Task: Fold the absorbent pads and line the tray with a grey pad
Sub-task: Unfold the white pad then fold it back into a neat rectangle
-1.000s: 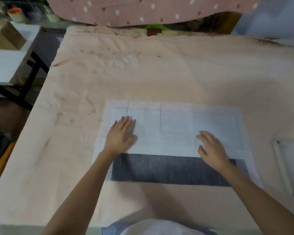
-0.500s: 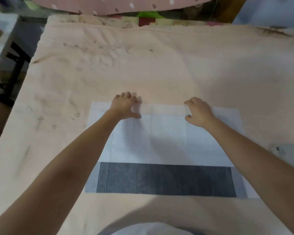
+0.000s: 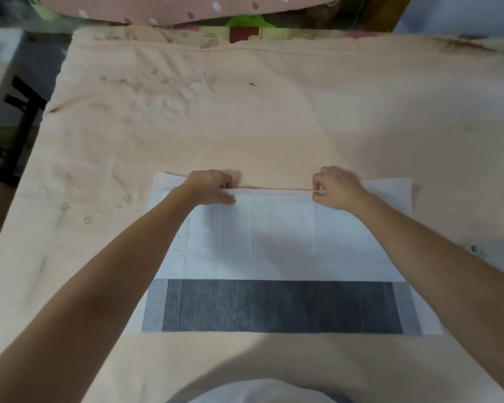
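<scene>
A large absorbent pad (image 3: pixel 280 239) lies flat on the peach cloth, its white side up over most of its area. A dark grey band (image 3: pixel 277 305) of the pad shows along the near edge. My left hand (image 3: pixel 208 187) pinches the pad's far edge left of centre. My right hand (image 3: pixel 336 186) pinches the same edge right of centre. Between the two hands the far edge is lifted a little off the cloth. A pale corner of the tray (image 3: pixel 495 254) peeks in at the right edge of the view.
The peach cloth (image 3: pixel 245 117) covers the whole work surface and has faint stains at the left. A dotted pink fabric (image 3: pixel 186 7) hangs past the far edge. A dark frame of furniture (image 3: pixel 18 112) stands off the left side.
Both hands moved from lying flat on the middle of the pad to its far edge, curled and took hold of it. The edge has started to rise.
</scene>
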